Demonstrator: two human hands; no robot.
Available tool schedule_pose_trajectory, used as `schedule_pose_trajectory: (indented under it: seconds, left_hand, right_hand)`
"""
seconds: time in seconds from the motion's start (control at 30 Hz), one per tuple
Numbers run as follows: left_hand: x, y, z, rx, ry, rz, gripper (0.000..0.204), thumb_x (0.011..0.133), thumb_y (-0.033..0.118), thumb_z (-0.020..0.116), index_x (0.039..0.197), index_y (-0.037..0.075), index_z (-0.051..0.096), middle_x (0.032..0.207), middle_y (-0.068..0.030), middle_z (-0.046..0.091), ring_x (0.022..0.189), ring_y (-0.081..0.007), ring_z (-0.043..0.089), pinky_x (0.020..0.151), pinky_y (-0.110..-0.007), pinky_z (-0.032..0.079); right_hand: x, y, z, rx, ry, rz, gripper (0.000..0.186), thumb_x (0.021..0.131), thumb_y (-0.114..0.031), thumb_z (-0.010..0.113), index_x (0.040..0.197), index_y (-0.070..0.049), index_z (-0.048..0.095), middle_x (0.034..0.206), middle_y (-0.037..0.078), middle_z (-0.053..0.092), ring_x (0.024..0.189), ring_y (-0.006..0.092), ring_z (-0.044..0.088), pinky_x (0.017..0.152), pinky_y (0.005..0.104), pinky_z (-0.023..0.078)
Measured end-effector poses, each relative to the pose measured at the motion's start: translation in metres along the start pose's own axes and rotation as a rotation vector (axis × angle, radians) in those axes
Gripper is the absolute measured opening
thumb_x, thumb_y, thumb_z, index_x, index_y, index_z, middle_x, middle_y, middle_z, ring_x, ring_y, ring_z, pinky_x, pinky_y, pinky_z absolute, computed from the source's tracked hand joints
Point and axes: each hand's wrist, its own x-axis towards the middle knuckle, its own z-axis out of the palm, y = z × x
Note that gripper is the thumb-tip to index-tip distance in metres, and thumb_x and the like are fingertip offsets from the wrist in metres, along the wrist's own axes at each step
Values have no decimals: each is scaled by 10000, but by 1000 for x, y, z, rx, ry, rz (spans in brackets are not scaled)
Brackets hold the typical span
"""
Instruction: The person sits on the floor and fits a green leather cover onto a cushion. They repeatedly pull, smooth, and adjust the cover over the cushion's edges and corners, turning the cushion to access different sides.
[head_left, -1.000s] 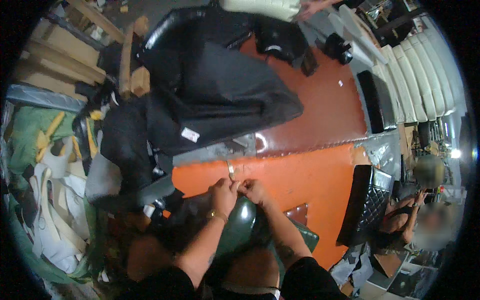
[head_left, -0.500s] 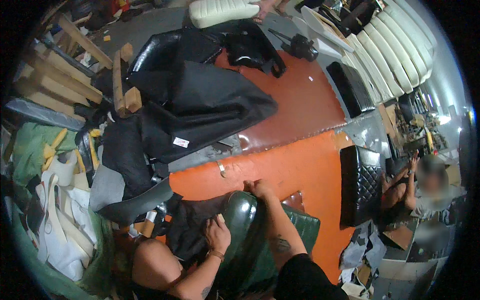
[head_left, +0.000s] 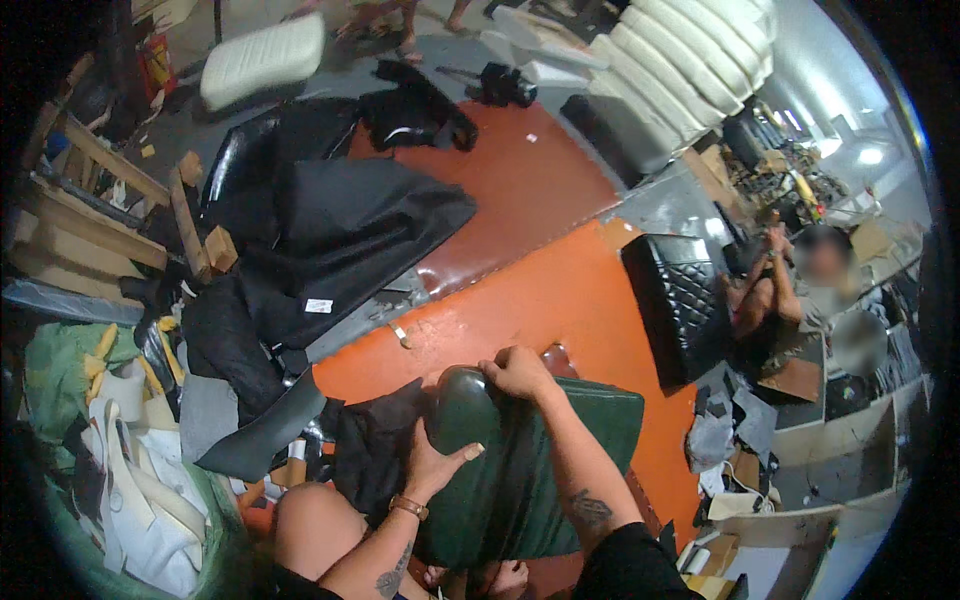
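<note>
A dark green upholstered cushion (head_left: 600,450) with a rounded end lies in front of me on the orange padded panel (head_left: 480,315). My right hand (head_left: 515,372) has its fingers closed over the cushion's far rounded edge. My left hand (head_left: 440,462) is open against the cushion's left side, thumb stretched out and fingertips partly hidden. A small pale strap (head_left: 402,334) lies on the orange panel beyond my hands. Black fabric (head_left: 365,445) is bunched to the left of the cushion.
Black material (head_left: 300,230) lies beside a brown panel (head_left: 520,190). Wooden pieces (head_left: 185,215) and a green sack of scraps (head_left: 70,370) are left. A black quilted cushion (head_left: 670,310) and seated co-worker (head_left: 785,290) are right; cream cushions (head_left: 680,60) and another person's legs (head_left: 410,30) are behind.
My left hand has left the cushion's far end for its left side, thumb now spread. My right hand stays on the far edge. My view has shifted; the loose cream cushion sits farther left.
</note>
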Motion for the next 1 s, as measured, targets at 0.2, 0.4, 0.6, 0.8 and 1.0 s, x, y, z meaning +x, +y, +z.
schedule_pose_trajectory:
  seconds: [0.2,0.4,0.6,0.8,1.0]
  left_hand:
    - [-105,104,-23,49,-99,619,1313,594,545,1015,1601,-12,383,1440,-233,569,1386,-404,536,1186,-476,428]
    - [-220,236,-75,269,-131,1291,1240,513,601,1002,1539,70,550,1328,-169,591,1256,-370,579,1101,-490,460]
    - [-271,239,-93,746,-159,1430,1173,489,535,1001,1502,116,583,1288,-152,586,1198,-375,572,1085,-517,429]
    - [-282,190,-75,856,-195,1367,1139,545,827,839,1368,67,632,1367,-121,626,1255,-357,573,1138,-527,368]
    - [-291,177,-59,860,-146,1372,1070,532,797,868,1319,103,658,1252,-95,658,1198,-325,600,1110,-517,379]
  right_hand:
    - [-225,-30,-139,150,286,-2,491,953,-430,744,934,60,760,797,163,739,780,243,713,736,413,555]
    - [-438,1,-168,669,612,-308,238,991,-232,752,915,-10,716,817,-42,660,748,55,580,642,265,466]
    - [-453,38,-45,1014,588,-373,95,1011,-87,715,1077,-22,695,1029,-11,664,965,98,621,877,287,523]
    - [-449,88,33,1030,393,-424,152,940,-125,762,1029,-23,692,986,16,646,995,135,612,911,326,509]
    - [-450,94,38,1229,238,-528,167,877,-133,734,909,-11,626,940,-1,577,942,138,547,857,312,445]
